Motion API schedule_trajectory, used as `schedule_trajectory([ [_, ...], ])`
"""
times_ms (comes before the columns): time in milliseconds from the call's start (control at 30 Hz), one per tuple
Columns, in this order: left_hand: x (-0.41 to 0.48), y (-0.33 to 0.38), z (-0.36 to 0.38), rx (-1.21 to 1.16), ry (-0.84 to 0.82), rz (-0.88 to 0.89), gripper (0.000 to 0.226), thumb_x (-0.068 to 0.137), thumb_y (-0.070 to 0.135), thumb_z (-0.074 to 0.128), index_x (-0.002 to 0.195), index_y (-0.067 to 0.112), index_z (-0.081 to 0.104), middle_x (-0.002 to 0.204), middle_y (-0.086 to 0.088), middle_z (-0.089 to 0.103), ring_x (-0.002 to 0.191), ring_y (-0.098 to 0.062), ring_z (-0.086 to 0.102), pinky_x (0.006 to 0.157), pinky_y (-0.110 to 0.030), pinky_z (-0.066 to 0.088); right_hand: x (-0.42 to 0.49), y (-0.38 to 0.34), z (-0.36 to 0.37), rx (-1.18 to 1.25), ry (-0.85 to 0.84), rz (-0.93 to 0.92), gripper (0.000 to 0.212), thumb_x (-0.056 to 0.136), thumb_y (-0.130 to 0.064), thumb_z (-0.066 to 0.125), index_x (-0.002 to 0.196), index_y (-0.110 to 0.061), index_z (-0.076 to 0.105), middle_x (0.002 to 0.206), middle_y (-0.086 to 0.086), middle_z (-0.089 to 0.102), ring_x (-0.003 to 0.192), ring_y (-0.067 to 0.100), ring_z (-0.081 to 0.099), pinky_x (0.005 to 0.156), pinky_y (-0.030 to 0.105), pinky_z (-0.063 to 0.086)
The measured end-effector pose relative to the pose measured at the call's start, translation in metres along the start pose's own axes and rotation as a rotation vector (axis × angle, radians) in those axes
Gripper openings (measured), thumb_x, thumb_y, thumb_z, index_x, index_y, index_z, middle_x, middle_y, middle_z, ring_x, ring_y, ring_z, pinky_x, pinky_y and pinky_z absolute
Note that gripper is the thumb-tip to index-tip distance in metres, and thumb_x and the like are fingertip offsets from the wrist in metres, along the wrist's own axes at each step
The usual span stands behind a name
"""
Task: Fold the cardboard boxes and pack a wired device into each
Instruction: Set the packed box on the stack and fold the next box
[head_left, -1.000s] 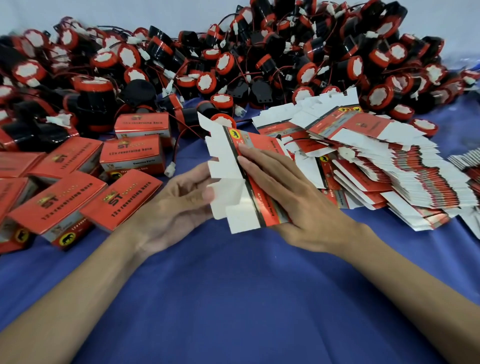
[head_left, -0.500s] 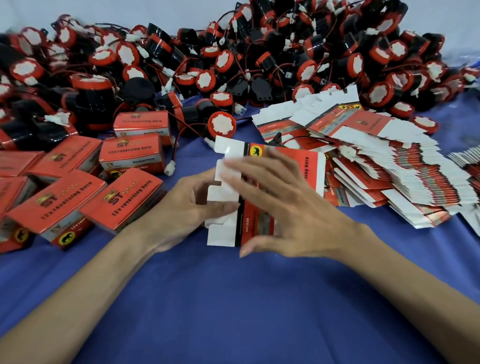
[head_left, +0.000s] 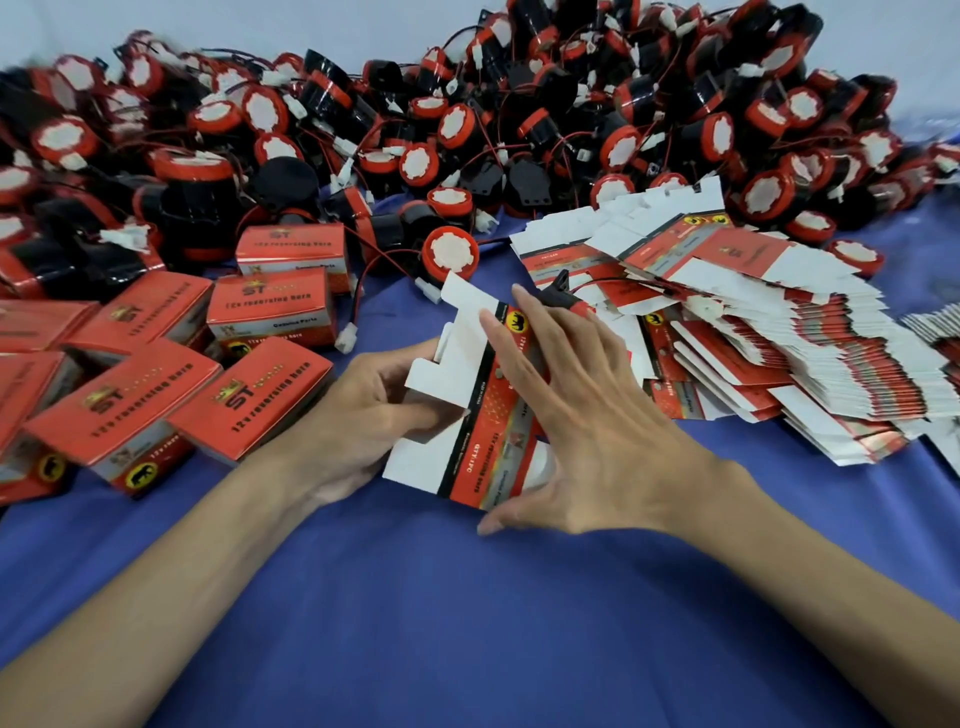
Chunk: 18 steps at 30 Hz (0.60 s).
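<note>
The fingers (head_left: 511, 358) of the right hand (head_left: 608, 441) lie straight and spread across the red face of the half-formed cardboard box (head_left: 480, 460), pressing it flat. The thumb sits at the box's lower edge, though I can't quite tell if it hooks under. The left hand (head_left: 358, 415) has its fingers curled round the white flaps at the box's 9 o'clock side, thumb on top, gripping them. The box sits dead centre on the blue cloth (head_left: 467, 623), between both hands. Out at 9 o'clock lie the folded boxes (head_left: 260, 395); at 2 o'clock, a slumped stack of flat blanks (head_left: 779, 364); at 12 o'clock, the heap of wired devices (head_left: 467, 130), red and black, cables tangled.
</note>
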<state>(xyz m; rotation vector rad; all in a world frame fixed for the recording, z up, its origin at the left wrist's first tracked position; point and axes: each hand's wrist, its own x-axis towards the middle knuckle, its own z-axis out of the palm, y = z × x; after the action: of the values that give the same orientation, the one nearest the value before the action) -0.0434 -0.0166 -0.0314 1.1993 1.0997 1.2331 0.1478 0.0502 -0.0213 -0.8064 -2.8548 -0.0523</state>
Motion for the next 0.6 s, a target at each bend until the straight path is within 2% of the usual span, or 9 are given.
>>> schedule_trajectory([
  [67, 0.000, -0.001, 0.002, -0.006, 0.039, -0.010, 0.046, 0.087, -0.019, 0.047, 0.101, 0.017, 0.072, 0.080, 0.000, 0.071, 0.070, -0.010, 0.065, 0.056, -0.018, 0.050, 0.000, -0.003, 0.000, 0.007, -0.009, 0.019, 0.128, 0.057, -0.092, 0.043, 0.151, -0.027, -0.015, 0.160, 0.012, -0.005, 0.144, 0.033, 0.007, 0.117, 0.056, 0.009],
  [167, 0.001, -0.003, 0.003, -0.030, 0.074, -0.005, 0.043, 0.087, -0.017, 0.048, 0.102, 0.016, 0.071, 0.083, 0.000, 0.074, 0.072, -0.008, 0.069, 0.057, -0.017, 0.051, -0.001, -0.007, -0.002, 0.012, -0.016, 0.026, 0.122, 0.061, -0.088, 0.042, 0.152, -0.026, -0.011, 0.159, 0.012, 0.000, 0.143, 0.032, 0.010, 0.116, 0.050, 0.010],
  [267, 0.003, -0.004, 0.004, -0.078, 0.126, -0.015, 0.029, 0.081, 0.002, 0.059, 0.104, 0.016, 0.071, 0.093, -0.005, 0.075, 0.083, -0.015, 0.072, 0.064, -0.022, 0.056, -0.002, -0.010, -0.004, 0.025, 0.005, 0.028, 0.117, 0.064, -0.082, 0.045, 0.153, -0.025, -0.006, 0.158, 0.013, 0.006, 0.140, 0.032, 0.015, 0.114, 0.047, 0.014],
  [333, 0.002, -0.003, 0.005, -0.081, 0.161, -0.015, 0.029, 0.078, 0.010, 0.060, 0.106, 0.013, 0.070, 0.090, -0.004, 0.075, 0.082, -0.015, 0.072, 0.066, -0.023, 0.057, -0.003, -0.014, -0.005, 0.035, 0.046, 0.017, 0.113, 0.067, -0.074, 0.051, 0.154, -0.023, 0.000, 0.156, 0.014, 0.014, 0.138, 0.033, 0.022, 0.112, 0.048, 0.021],
  [400, 0.003, -0.001, 0.006, -0.040, 0.213, 0.012, 0.027, 0.085, -0.001, 0.055, 0.108, 0.008, 0.066, 0.081, 0.001, 0.074, 0.073, -0.010, 0.070, 0.063, -0.022, 0.055, -0.003, -0.018, -0.005, 0.055, 0.126, -0.015, 0.107, 0.070, -0.060, 0.062, 0.154, -0.017, 0.012, 0.151, 0.014, 0.028, 0.131, 0.034, 0.035, 0.106, 0.050, 0.033],
  [467, 0.006, 0.000, 0.005, -0.065, 0.292, -0.004, 0.029, 0.083, -0.006, 0.051, 0.104, 0.007, 0.066, 0.084, -0.003, 0.071, 0.075, -0.016, 0.067, 0.068, -0.030, 0.053, -0.004, -0.023, -0.003, 0.093, 0.233, -0.054, 0.097, 0.071, -0.044, 0.069, 0.151, -0.011, 0.024, 0.144, 0.013, 0.040, 0.123, 0.034, 0.045, 0.095, 0.050, 0.042],
  [533, 0.008, 0.001, 0.002, -0.190, 0.322, -0.022, 0.028, 0.088, 0.005, 0.045, 0.104, 0.013, 0.066, 0.091, -0.007, 0.067, 0.079, -0.019, 0.064, 0.071, -0.031, 0.049, -0.003, -0.023, -0.001, 0.147, 0.311, -0.072, 0.091, 0.072, -0.036, 0.071, 0.149, -0.010, 0.030, 0.141, 0.013, 0.043, 0.121, 0.034, 0.048, 0.092, 0.050, 0.045],
  [600, 0.007, 0.003, -0.001, -0.380, 0.276, 0.026, 0.034, 0.087, 0.027, 0.041, 0.108, 0.019, 0.067, 0.098, -0.004, 0.069, 0.085, -0.018, 0.067, 0.069, -0.028, 0.054, -0.001, -0.018, -0.002, 0.240, 0.376, -0.051, 0.088, 0.073, -0.033, 0.072, 0.147, -0.010, 0.031, 0.140, 0.015, 0.043, 0.122, 0.036, 0.048, 0.092, 0.052, 0.045],
])
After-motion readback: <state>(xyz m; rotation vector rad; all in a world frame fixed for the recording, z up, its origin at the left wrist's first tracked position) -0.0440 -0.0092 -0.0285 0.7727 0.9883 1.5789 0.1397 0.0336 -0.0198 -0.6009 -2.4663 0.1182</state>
